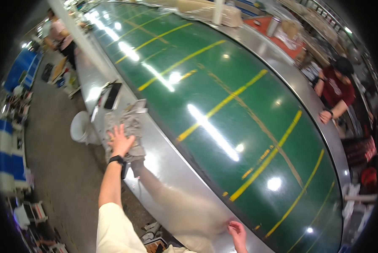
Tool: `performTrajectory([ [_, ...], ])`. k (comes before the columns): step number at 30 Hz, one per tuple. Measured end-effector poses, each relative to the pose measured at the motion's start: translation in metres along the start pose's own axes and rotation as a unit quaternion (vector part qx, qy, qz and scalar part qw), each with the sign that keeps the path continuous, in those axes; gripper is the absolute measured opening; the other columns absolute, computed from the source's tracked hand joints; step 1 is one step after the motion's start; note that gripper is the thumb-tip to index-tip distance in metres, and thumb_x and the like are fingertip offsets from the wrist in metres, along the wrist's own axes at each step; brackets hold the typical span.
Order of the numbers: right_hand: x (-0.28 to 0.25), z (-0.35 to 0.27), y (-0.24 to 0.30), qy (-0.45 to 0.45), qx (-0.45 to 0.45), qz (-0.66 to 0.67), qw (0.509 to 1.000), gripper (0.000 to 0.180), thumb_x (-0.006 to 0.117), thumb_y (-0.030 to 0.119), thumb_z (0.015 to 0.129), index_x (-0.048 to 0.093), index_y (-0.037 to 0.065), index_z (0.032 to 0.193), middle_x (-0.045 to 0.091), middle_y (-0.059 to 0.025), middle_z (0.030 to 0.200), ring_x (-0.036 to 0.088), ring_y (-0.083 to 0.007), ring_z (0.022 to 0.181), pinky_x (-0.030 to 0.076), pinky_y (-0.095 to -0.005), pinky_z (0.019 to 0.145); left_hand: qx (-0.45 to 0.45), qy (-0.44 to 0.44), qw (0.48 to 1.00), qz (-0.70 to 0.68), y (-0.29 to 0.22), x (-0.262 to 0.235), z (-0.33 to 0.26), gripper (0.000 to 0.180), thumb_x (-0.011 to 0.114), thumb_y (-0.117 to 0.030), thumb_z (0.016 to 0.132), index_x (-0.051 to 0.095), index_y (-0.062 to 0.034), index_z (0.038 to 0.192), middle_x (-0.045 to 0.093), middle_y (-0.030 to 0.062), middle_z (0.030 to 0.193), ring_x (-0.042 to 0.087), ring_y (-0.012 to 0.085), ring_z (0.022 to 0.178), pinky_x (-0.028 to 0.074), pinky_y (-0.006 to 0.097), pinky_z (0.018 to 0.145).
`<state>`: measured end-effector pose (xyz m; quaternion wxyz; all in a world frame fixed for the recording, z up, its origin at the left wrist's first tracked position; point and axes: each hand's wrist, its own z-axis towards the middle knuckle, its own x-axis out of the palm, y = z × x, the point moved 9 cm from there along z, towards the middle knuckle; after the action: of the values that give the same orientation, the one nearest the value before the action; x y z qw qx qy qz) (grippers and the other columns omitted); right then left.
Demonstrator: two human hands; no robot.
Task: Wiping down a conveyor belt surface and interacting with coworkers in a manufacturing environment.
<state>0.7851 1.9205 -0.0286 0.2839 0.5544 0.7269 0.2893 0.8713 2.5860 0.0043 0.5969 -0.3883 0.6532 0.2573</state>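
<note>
My left hand (pixel 122 142) lies with its fingers spread on a crumpled grey cloth (pixel 132 119). The cloth rests on the shiny metal ledge (pixel 176 175) along the near side of the green conveyor belt (pixel 222 105). A dark band circles my left wrist. At the bottom of the view, my right hand (pixel 238 234) hovers over or touches the same ledge near the belt. Its fingers are loosely bent and slightly apart, with nothing visible in them.
Beyond the cloth, a dark flat rectangular object (pixel 113 96) lies on the ledge. A white bucket (pixel 82 127) stands beside it. Across the belt, a person in a dark red shirt (pixel 338 90) leans at the far metal rim. Another person (pixel 61 33) stands at far left by a white post (pixel 79 38).
</note>
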Motion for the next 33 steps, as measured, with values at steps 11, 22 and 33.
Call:
performTrajectory([
  [11,-0.010,-0.058,-0.001,-0.025,-0.074,-0.083,0.993,0.025,0.061,0.011,0.086,0.061,0.008,0.111,0.062,-0.0044,0.104,0.062,-0.0121,0.089,0.051,-0.0254,0.072,0.279,-0.030,0.959,-0.034,-0.146,0.041,-0.213,0.077,0.064,-0.030,0.066,0.039,-0.0085,0.135,0.026,0.0124,0.148,0.011,0.0448,0.138,0.007,0.063,0.109],
  [22,-0.103,-0.149,-0.051,-0.125,-0.133,-0.097,0.978,0.027,0.057,0.012,0.086,0.061,0.008,0.112,0.061,-0.0055,0.105,0.062,-0.0149,0.087,0.050,-0.0267,0.071,0.549,0.066,0.830,-0.079,-0.245,0.091,-0.530,0.072,0.065,-0.036,0.064,0.047,-0.0058,0.127,0.030,0.0199,0.143,0.011,0.0513,0.135,0.004,0.069,0.105],
  [33,-0.207,-0.208,-0.081,-0.297,-0.254,-0.209,0.896,0.062,0.069,0.021,0.075,0.047,0.012,0.131,0.039,-0.0192,0.137,0.046,-0.0355,0.119,0.043,-0.0416,0.094,0.572,0.296,0.759,-0.096,-0.289,0.132,-0.749,0.066,0.056,-0.041,0.085,0.038,-0.0053,0.138,0.027,0.0213,0.148,0.018,0.0465,0.136,0.014,0.061,0.108],
])
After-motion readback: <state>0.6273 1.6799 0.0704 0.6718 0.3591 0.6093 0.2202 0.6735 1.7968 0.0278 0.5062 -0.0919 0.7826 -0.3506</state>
